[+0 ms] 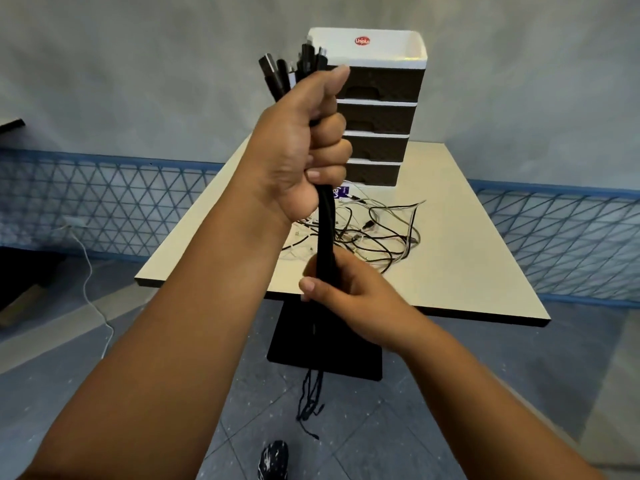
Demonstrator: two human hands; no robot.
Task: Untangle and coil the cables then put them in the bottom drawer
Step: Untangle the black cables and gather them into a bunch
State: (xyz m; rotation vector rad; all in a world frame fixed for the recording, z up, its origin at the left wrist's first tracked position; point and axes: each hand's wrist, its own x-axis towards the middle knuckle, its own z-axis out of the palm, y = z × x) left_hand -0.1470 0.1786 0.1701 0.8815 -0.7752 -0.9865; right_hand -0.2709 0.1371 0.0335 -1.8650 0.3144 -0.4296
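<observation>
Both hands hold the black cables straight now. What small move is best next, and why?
Probably wind the hanging part into a loop. The left hand grips the black cable bundle near its plugs, the right hand holds it lower, and the loose ends reach the floor uncoiled.

A pale grey wall (138, 64) carries a blue lattice band (104, 202) low down; a cream table (467, 237) stands on grey floor tiles (398, 427); soft daylight.
</observation>
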